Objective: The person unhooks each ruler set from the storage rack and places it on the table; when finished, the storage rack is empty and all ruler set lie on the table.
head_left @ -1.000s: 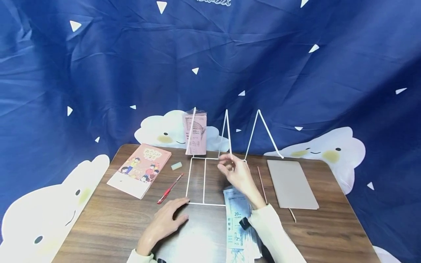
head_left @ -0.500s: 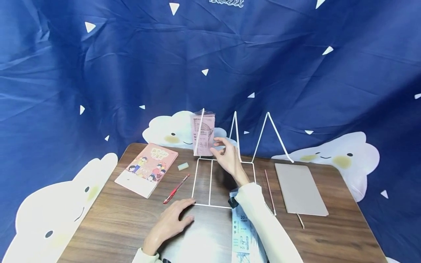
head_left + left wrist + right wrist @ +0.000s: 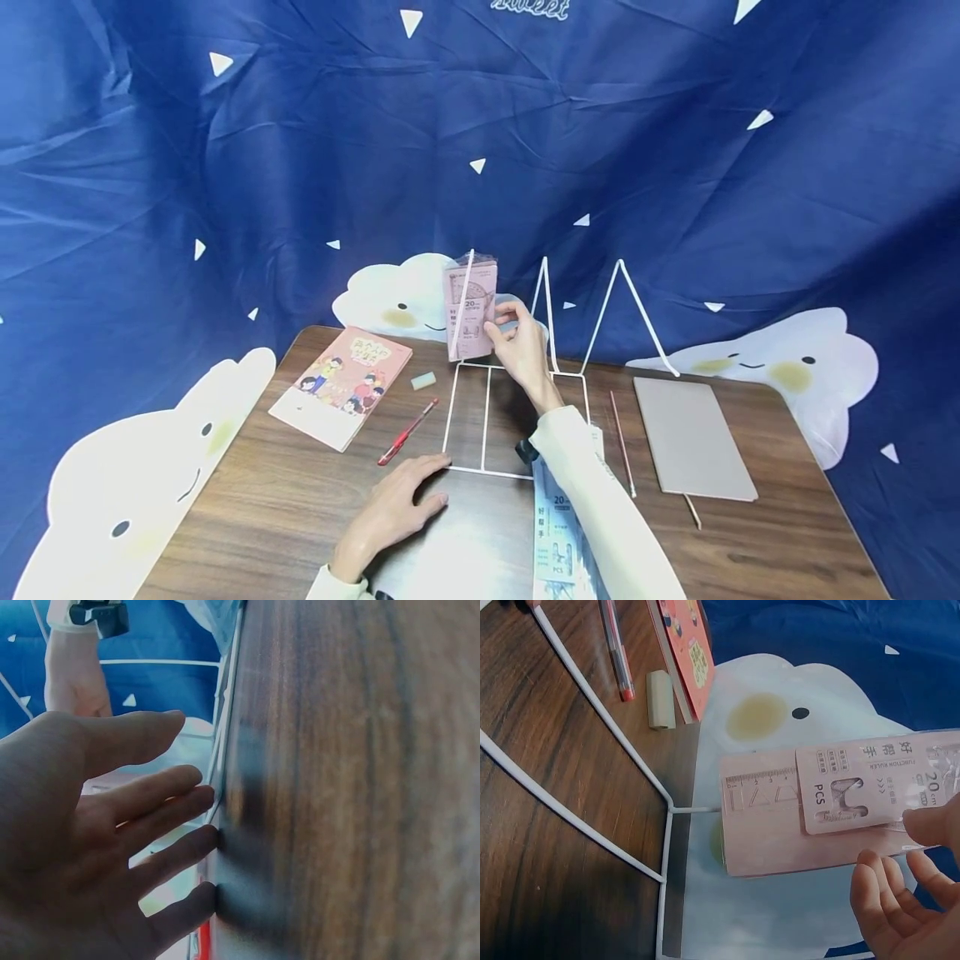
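A pink packaged ruler set [image 3: 471, 308] hangs at the left prong of a white wire rack [image 3: 487, 417], tilted slightly. My right hand [image 3: 522, 350] pinches its right edge, and in the right wrist view the thumb lies on the front of the pink ruler set [image 3: 761, 817] with fingers behind. My left hand [image 3: 393, 512] rests on the table, fingers extended, fingertips by the rack's front left corner. The left wrist view shows that hand's [image 3: 112, 825] spread fingers touching the wood. Blue packaged ruler sets [image 3: 553, 533] lie under my right forearm, partly hidden.
A pink illustrated book [image 3: 341, 387], an eraser [image 3: 423, 381] and a red pen [image 3: 407, 433] lie left of the rack. On the right are a thin reddish pencil [image 3: 622, 442] and a grey notebook [image 3: 693, 437]. Two more wire prongs rise at the back before a blue curtain [image 3: 480, 108].
My right hand has moved left and away from me, from beside the middle prong to the pink ruler set, and now pinches it. The set has tilted slightly. My left hand stays put.
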